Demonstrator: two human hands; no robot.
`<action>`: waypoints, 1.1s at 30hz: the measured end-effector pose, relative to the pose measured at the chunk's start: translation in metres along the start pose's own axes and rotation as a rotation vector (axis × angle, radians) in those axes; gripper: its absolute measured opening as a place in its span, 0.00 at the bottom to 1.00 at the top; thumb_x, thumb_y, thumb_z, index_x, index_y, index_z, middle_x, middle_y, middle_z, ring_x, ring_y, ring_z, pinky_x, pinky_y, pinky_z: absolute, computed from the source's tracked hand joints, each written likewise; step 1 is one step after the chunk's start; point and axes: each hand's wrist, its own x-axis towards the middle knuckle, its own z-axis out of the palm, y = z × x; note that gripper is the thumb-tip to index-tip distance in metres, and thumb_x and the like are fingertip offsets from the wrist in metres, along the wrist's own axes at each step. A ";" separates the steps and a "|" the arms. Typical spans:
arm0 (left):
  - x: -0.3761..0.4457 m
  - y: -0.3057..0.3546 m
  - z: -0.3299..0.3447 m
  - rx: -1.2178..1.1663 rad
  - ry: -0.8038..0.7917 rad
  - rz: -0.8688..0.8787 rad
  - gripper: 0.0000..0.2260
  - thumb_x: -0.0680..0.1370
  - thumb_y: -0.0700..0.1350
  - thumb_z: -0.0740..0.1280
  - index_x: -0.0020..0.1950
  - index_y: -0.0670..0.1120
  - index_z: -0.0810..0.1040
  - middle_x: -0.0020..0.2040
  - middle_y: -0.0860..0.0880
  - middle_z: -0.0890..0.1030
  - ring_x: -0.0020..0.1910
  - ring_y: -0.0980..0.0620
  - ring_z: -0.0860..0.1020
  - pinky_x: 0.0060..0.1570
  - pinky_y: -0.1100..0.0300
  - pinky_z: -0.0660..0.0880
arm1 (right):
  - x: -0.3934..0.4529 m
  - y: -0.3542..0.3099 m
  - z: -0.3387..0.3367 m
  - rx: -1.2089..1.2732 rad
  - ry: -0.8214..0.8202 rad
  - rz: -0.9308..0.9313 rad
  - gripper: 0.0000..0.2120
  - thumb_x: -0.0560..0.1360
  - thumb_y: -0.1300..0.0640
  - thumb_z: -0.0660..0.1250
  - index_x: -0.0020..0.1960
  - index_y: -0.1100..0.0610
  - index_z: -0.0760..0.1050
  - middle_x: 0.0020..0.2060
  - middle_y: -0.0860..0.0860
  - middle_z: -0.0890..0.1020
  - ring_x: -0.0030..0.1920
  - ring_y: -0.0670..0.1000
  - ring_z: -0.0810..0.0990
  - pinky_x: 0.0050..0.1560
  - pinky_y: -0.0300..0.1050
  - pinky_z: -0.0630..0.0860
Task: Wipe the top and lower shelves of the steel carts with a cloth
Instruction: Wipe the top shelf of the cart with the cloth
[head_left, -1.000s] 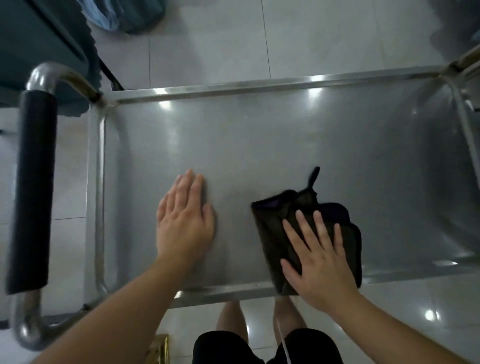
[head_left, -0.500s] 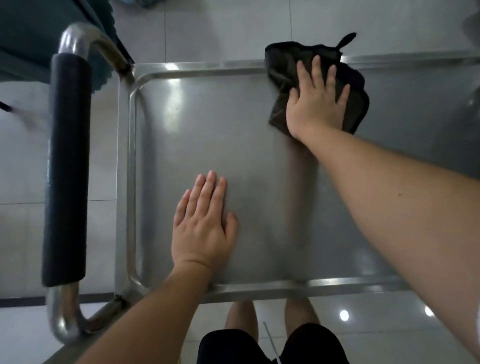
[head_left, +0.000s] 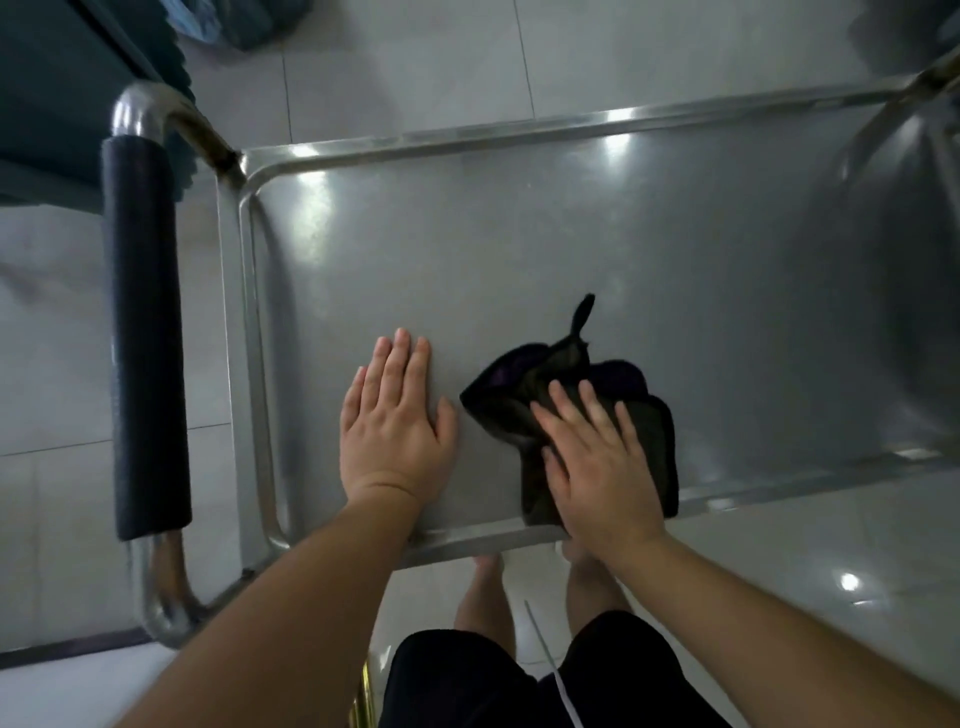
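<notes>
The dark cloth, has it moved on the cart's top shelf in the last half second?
Yes. The dark cloth under the right hand came back from the shelf's far rim to the near rim.

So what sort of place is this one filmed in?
Probably a utility or kitchen back room, though that is uncertain: a stainless steel cart with a black foam-padded handle stands on glossy pale floor tiles.

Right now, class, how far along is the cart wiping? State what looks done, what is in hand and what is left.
Done: nothing can be confirmed; the top shelf shows no clear wiped patch. In hand: the right hand presses the dark cloth flat near the front rim, while the left hand rests beside it. Left: the lower shelf, which is out of view.
</notes>
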 end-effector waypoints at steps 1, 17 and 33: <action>0.000 0.001 -0.002 0.003 -0.016 -0.004 0.31 0.84 0.58 0.55 0.86 0.53 0.57 0.87 0.52 0.55 0.85 0.55 0.47 0.82 0.57 0.39 | -0.016 -0.003 0.002 0.005 -0.011 -0.021 0.22 0.85 0.49 0.57 0.79 0.48 0.70 0.82 0.46 0.66 0.84 0.52 0.58 0.81 0.63 0.58; -0.083 0.052 -0.047 -0.153 -0.246 -0.128 0.25 0.86 0.57 0.53 0.82 0.50 0.64 0.81 0.49 0.65 0.80 0.47 0.62 0.77 0.48 0.59 | -0.069 -0.036 -0.065 -0.095 -0.364 -0.133 0.16 0.86 0.47 0.54 0.66 0.51 0.75 0.56 0.49 0.81 0.58 0.56 0.77 0.53 0.53 0.74; -0.301 0.071 -0.021 -0.085 -0.393 -0.290 0.22 0.84 0.57 0.52 0.75 0.53 0.71 0.73 0.50 0.74 0.71 0.47 0.72 0.69 0.49 0.67 | -0.188 -0.019 -0.069 0.120 -0.653 0.123 0.13 0.87 0.48 0.52 0.56 0.52 0.73 0.49 0.53 0.80 0.48 0.57 0.79 0.52 0.55 0.80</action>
